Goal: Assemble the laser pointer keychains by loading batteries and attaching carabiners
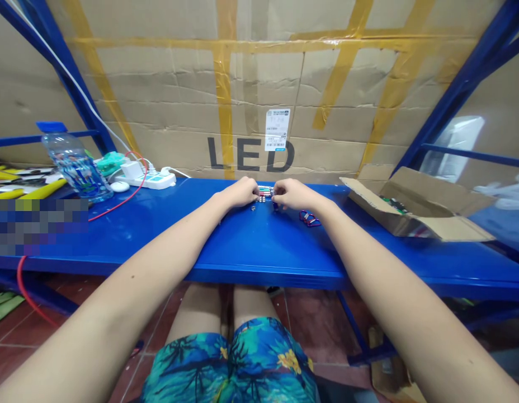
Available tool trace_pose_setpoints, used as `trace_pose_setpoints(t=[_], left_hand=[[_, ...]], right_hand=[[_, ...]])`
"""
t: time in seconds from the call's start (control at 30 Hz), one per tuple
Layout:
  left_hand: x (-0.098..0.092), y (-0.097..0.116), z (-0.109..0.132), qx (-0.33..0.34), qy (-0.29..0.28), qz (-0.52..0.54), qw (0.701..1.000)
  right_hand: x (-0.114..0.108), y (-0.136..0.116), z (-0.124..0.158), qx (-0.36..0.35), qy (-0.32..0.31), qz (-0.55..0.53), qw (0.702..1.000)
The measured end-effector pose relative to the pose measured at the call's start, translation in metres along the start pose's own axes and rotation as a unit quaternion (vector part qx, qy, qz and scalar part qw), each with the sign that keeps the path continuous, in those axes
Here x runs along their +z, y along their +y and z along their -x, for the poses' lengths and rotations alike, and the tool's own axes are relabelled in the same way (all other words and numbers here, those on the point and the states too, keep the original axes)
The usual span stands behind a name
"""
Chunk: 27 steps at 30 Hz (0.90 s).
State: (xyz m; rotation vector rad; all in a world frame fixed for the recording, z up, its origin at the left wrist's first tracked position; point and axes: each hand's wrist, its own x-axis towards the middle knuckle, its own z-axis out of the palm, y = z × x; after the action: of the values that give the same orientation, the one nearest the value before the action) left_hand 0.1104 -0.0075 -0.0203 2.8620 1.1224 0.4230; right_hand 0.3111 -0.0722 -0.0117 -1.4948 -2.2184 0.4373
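My left hand (243,192) rests on the blue table with its fingers curled together at the left end of a row of small coloured rods (264,191) with silvery ends. What its fingertips pinch, if anything, is too small to make out. At the row's right end, my right hand (293,193) has thumb and fingers closed, and a small dark blue piece (275,206) shows beneath the fingertips; its kind is unclear. A small metal bit (253,208) lies in front of the left fingers. Red and blue carabiners (310,219) lie beside my right wrist.
An open cardboard box (410,224) with small parts stands at right. On the left are a water bottle (77,162), a white power strip (156,180), a red cable (117,204) and yellow-handled tools (41,189). A large carton (171,112) marked LED backs the table.
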Motion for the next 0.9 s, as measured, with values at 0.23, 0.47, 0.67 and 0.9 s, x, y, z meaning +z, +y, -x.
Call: trace_pose_setpoints(t=[0.23,0.47,0.67,0.9], left_hand=[[-0.009,0.0,0.016,-0.039,-0.002,0.033,0.999],[-0.012,-0.019,0.034,-0.016,0.005,0.073,0.997],[-0.011,-0.026,0.034,-0.021,0.011,0.069,0.997],[-0.011,-0.025,0.034,-0.046,-0.027,0.042,0.998]], right_hand=[[0.0,-0.005,0.003,-0.007,-0.002,-0.021,1.0],[0.008,-0.01,0.001,-0.019,-0.009,-0.092,0.996],[0.01,-0.019,0.008,0.006,0.002,-0.118,0.993],[0.01,-0.02,0.011,-0.018,-0.016,-0.129,0.991]])
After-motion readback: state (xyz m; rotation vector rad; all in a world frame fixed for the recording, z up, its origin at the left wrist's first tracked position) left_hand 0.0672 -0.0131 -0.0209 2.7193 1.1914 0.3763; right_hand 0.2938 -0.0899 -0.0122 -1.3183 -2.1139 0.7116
